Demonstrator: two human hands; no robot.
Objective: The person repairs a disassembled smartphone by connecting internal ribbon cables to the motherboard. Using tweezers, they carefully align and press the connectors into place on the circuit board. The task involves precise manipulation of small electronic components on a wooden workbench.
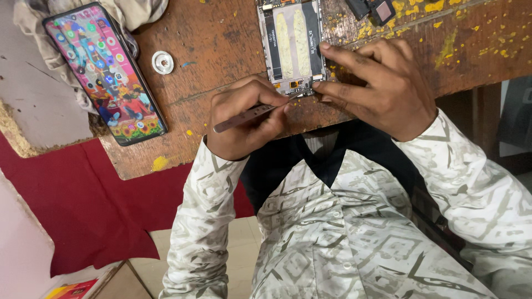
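Note:
An opened phone [291, 44] without its back cover lies on the wooden table [216, 39], showing two pale strips inside. My left hand [244, 119] is shut on a slim metal tool [249, 114], whose tip touches the phone's near edge by the small connector parts. My right hand [377, 88] rests against the phone's near right corner, with the thumb and forefinger pinching at the edge next to the tool tip.
A second phone [105, 72] with a lit colourful screen lies at the left, partly on a crumpled cloth [33, 22]. A small round metal disc [162, 62] sits between the phones. Small dark parts [371, 8] lie at the top. Red fabric [100, 205] hangs below the table.

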